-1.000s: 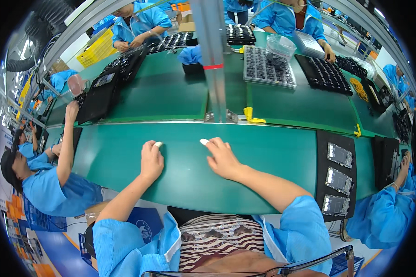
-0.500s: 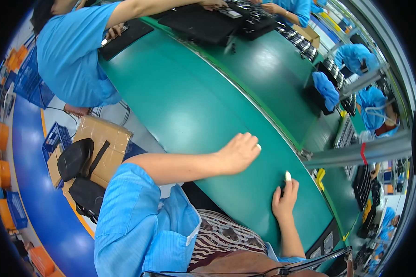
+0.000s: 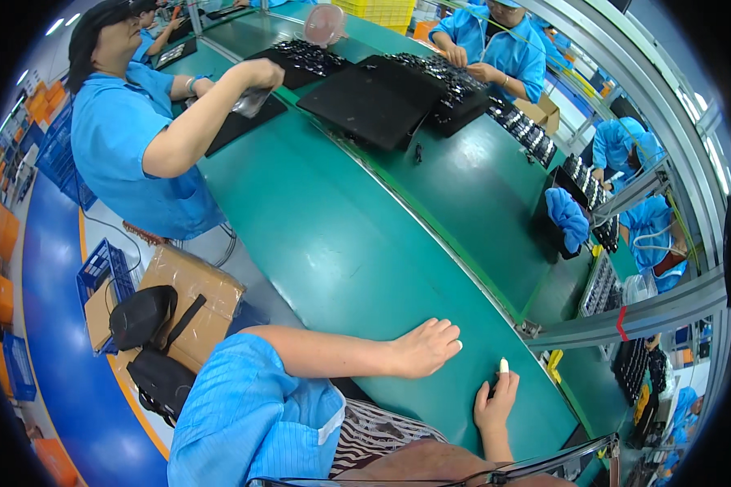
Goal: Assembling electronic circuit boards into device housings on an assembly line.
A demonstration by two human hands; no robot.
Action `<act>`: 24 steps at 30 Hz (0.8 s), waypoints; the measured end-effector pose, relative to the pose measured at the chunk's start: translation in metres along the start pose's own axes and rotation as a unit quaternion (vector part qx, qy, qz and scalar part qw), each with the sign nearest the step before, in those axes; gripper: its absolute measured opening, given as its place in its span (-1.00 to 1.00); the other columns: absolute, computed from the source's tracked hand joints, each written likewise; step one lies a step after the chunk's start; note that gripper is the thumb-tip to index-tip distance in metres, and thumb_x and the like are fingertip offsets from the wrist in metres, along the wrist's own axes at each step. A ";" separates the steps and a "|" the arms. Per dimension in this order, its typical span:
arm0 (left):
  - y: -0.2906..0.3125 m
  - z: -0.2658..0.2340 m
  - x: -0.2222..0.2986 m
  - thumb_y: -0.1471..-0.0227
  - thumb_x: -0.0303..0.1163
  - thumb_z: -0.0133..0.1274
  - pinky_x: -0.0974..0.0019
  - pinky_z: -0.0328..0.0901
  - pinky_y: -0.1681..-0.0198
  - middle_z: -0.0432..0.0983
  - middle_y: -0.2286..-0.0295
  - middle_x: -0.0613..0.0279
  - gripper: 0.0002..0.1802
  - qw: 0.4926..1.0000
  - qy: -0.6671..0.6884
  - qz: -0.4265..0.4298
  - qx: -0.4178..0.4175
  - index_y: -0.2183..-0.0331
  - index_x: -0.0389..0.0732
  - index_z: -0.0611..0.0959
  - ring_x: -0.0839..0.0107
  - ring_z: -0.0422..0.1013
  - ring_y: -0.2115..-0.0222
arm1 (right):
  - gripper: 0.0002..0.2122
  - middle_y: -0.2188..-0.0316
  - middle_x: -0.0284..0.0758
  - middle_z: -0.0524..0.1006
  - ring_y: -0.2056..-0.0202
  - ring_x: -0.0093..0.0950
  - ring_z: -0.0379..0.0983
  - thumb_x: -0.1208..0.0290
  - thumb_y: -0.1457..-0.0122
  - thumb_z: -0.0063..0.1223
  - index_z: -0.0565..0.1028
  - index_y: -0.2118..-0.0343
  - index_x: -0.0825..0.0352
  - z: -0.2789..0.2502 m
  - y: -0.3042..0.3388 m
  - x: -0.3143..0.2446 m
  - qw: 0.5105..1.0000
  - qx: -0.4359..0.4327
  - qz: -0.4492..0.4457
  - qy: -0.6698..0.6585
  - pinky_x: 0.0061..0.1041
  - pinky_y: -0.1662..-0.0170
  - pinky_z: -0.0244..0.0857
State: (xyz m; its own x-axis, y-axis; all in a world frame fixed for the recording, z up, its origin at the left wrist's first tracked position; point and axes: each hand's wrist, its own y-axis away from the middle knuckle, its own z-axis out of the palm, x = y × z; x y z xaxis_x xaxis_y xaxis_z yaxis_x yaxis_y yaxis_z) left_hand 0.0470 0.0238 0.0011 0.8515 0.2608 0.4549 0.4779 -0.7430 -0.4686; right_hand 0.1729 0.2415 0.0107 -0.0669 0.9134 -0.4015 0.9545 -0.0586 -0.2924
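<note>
My left hand point(image 3: 427, 347) is over the green worktop point(image 3: 333, 235), back up, with its fingers curled in a loose fist. A white tip shows on one finger; the palm side is hidden. To its right, my right hand point(image 3: 495, 406) is low over the same worktop near its right edge. One finger with a white finger cot point(image 3: 503, 366) points away from me, and the thumb stands apart from it. A small dark patch shows between them; I cannot tell whether it is a part or a shadow.
A metal post point(image 3: 633, 326) with red tape stands right of my hands. Farther off lie black trays point(image 3: 374, 99) of small parts and a blue cloth point(image 3: 567, 219). A co-worker point(image 3: 138, 138) holds something transparent at the left. A carton point(image 3: 188, 300) with black bags stands left of the worktop.
The view has tilted up, so the scene sits lower. The left co-worker's outstretched arm has drawn back from the black tray. My hands keep nearly the same pose, slightly closer together.
</note>
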 end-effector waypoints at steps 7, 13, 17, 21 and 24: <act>-0.002 0.009 -0.005 0.25 -0.56 -0.02 0.12 0.19 0.26 0.28 0.40 0.06 -0.82 0.998 0.038 -0.038 0.041 0.43 -0.30 0.44 0.13 0.26 0.30 | -0.47 0.26 -0.05 0.30 0.28 -0.14 0.27 0.59 0.08 -0.08 0.21 -0.05 0.49 0.002 -0.004 -0.001 0.997 -0.002 -0.063 0.042 -0.29 0.24 0.19; -0.009 0.009 -0.001 0.17 -0.47 -0.02 0.13 0.16 0.26 0.31 0.38 0.07 -0.83 0.998 -0.049 -0.046 0.013 0.41 -0.28 0.48 0.14 0.27 0.30 | -0.51 0.26 -0.06 0.30 0.29 -0.14 0.28 0.59 0.04 -0.07 0.22 -0.03 0.50 0.005 -0.011 -0.006 0.993 0.005 -0.120 0.000 -0.30 0.25 0.23; -0.032 0.042 0.023 -0.03 -0.28 -0.12 0.19 0.08 0.23 0.39 0.39 0.23 -0.79 0.980 0.049 -0.169 0.095 0.33 -0.11 0.55 0.30 0.32 0.30 | -0.58 0.30 -0.15 0.31 0.32 -0.27 0.30 0.57 -0.01 -0.06 0.24 0.01 0.50 -0.001 -0.006 -0.002 0.985 -0.044 -0.048 -0.158 -0.40 0.31 0.24; -0.073 0.095 0.063 -0.17 -0.14 -0.28 0.26 0.11 0.07 0.45 0.29 0.17 -0.62 0.902 0.374 -0.215 -0.012 0.17 -0.13 0.53 0.33 0.34 0.16 | -0.67 0.28 -0.26 0.30 0.25 -0.43 0.28 0.50 -0.12 -0.14 0.23 0.05 0.47 0.003 -0.006 0.023 0.957 0.022 -0.047 -0.285 -0.50 0.17 0.20; -0.091 0.132 0.077 -0.16 -0.16 -0.29 0.25 0.24 0.15 0.45 0.29 0.07 -0.59 0.908 0.374 -0.123 0.141 0.17 -0.25 0.49 0.28 0.38 0.22 | -0.77 0.29 -0.17 0.30 0.30 -0.33 0.29 0.50 -0.13 -0.20 0.27 0.16 0.47 0.011 -0.012 0.029 0.934 0.146 -0.056 -0.322 -0.42 0.21 0.20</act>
State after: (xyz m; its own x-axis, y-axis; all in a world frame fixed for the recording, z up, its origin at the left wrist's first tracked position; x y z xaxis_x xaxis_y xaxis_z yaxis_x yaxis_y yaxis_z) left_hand 0.0975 0.1928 -0.0215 0.3776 -0.1720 0.9099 0.7604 -0.5031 -0.4107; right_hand 0.1561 0.2647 -0.0067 -0.4128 0.4943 -0.7650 0.8175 -0.1692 -0.5505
